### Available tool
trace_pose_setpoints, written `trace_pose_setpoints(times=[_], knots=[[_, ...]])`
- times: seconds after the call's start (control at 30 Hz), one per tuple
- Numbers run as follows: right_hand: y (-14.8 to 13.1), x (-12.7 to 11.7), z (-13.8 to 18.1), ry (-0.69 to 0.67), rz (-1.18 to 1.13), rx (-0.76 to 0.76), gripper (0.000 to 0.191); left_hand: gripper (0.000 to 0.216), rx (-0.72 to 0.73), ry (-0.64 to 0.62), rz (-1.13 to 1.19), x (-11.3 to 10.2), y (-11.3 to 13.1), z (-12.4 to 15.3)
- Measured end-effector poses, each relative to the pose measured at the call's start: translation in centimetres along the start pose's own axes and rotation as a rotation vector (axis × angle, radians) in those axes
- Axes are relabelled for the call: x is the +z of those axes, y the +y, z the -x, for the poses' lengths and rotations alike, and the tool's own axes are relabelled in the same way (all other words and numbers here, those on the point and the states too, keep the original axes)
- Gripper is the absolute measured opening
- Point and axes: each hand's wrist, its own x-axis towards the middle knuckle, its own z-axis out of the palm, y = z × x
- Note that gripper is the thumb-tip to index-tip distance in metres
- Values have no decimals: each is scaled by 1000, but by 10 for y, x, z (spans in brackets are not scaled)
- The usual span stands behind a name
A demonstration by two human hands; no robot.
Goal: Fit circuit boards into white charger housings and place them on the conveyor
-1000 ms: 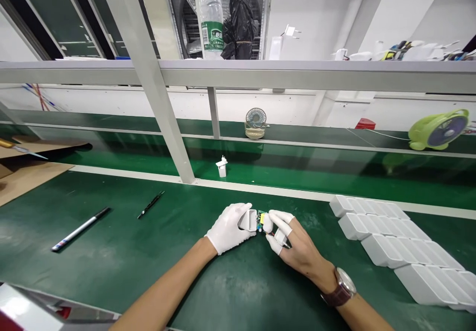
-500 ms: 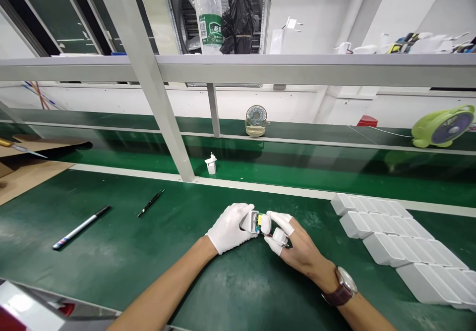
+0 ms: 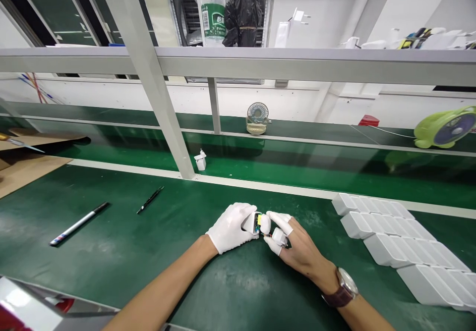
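My left hand (image 3: 229, 227), in a white glove, is closed around a small white charger housing (image 3: 248, 220) just above the green mat. My right hand (image 3: 293, 244) wears white finger cots and a wristwatch. Its fingers pinch a small circuit board (image 3: 259, 220) with a yellow part, and the board sits partly inside the housing's open end. A white plug piece (image 3: 279, 237) with short wires rests under my right fingers. Both hands meet at the middle of the bench.
Rows of white charger housings (image 3: 394, 242) lie at the right. A marker pen (image 3: 78, 223) and a thin black tool (image 3: 149, 199) lie at the left. One white charger (image 3: 201, 161) rides the conveyor belt behind a slanted metal post (image 3: 156, 88). Two small fans stand farther back.
The circuit board has gone deeper into the housing between my hands. The lone white charger on the belt has travelled left. My view has shifted a little.
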Motion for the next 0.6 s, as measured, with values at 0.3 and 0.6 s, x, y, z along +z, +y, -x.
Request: trace_pose_setpoints(times=[0.3,0.6], knots=[[0,-2,-2,-36,40,9,62,63,13,3,11,1,0,0],[-1,-4,-2,-57,50,6,66,60,12,-13,20,4,-2,-2]])
